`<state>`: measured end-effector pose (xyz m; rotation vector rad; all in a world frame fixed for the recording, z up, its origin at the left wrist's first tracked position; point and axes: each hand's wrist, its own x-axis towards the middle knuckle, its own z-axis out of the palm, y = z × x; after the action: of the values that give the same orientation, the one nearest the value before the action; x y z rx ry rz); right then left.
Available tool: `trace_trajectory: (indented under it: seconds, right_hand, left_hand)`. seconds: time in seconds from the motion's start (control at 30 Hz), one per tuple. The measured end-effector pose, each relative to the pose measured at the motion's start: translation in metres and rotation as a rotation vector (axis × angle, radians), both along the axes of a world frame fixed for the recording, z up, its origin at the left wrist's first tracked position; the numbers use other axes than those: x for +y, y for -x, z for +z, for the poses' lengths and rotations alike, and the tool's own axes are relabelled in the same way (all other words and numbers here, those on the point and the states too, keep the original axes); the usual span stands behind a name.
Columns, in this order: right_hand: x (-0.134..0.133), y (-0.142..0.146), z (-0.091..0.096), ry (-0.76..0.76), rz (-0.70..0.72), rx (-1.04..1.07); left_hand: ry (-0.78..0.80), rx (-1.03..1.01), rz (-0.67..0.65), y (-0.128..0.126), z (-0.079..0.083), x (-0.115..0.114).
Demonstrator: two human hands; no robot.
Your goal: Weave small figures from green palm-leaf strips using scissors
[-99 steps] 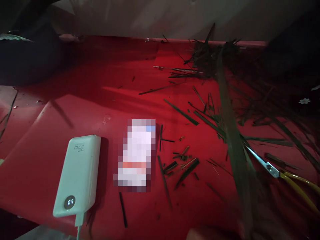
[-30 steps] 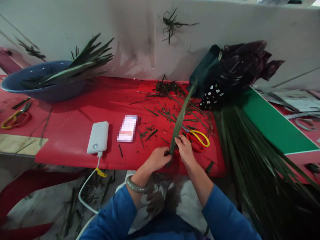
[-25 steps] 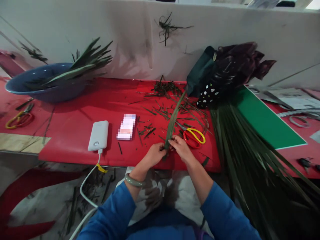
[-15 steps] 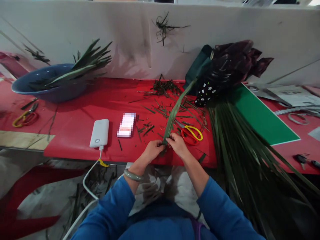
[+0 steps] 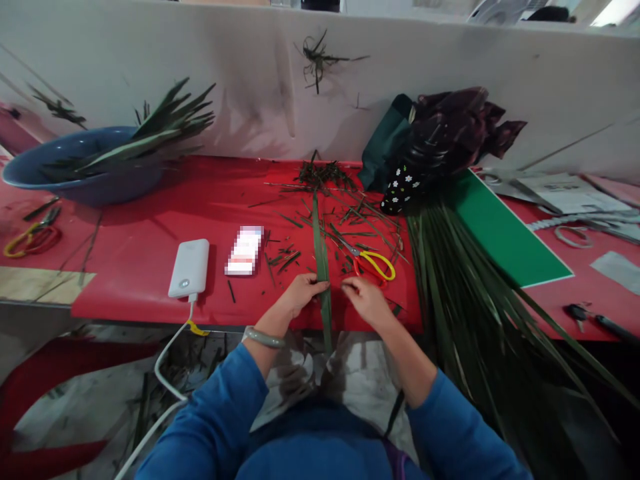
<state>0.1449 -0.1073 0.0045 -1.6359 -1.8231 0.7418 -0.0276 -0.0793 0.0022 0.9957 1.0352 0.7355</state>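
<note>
A long green palm-like leaf strip [image 5: 320, 243] runs from the table toward me, its near end hanging past the front edge. My left hand [image 5: 304, 293], with a bangle at the wrist, pinches this strip between thumb and fingers. Just right of the strip, and apart from it, is my right hand [image 5: 367, 300]. Its fingers are drawn together in a pinch; whether anything thin is between them I cannot make out. Beyond that hand lie scissors [image 5: 373, 261] with red and yellow handles, among leaf scraps [image 5: 289, 259].
A white power bank [image 5: 189, 268] with a cable and a phone [image 5: 245, 250] lie to the left. Farther left are a blue basin [image 5: 100, 190] with leaves and other scissors [image 5: 33, 237]. A big leaf bundle [image 5: 450, 280] overhangs the right edge, near a dark plastic bag [image 5: 450, 127].
My right hand has come off the leaf strip and moved right. The strip has swung left and slid toward me, its near end now below the table edge. My view has shifted slightly right.
</note>
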Motion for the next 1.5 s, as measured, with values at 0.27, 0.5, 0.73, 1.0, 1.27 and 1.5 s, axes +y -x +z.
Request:
trace_trajectory:
  seconds: [0.27, 0.5, 0.73, 1.0, 1.27, 1.5]
  right_hand:
    - [0.055, -0.056, -0.005, 0.024, -0.145, -0.571]
    - [0.034, -0.055, 0.003, 0.102, -0.375, 0.5]
    - [-0.03, -0.007, 0.007, 0.004, -0.396, 1.111]
    - [-0.053, 0.024, 0.003, -0.089, -0.23, 1.08]
    - [-0.038, 0.023, 0.022, 0.017, -0.182, 1.102]
    - [-0.038, 0.027, 0.023, 0.129, -0.271, 1.21]
  left_hand:
    - [0.048, -0.074, 0.081, -0.007, 0.013, 0.001]
    - [-0.077, -0.119, 0.147, -0.011, 0.044, 0.007]
    - [-0.24, -0.26, 0.347, -0.037, 0.09, 0.023]
    - [-0.335, -0.365, 0.522, -0.07, 0.124, 0.021]
    - [-0.34, -0.275, 0.591, -0.088, 0.09, 0.012]
    - [-0.316, -0.198, 0.608, -0.096, 0.065, 0.015]
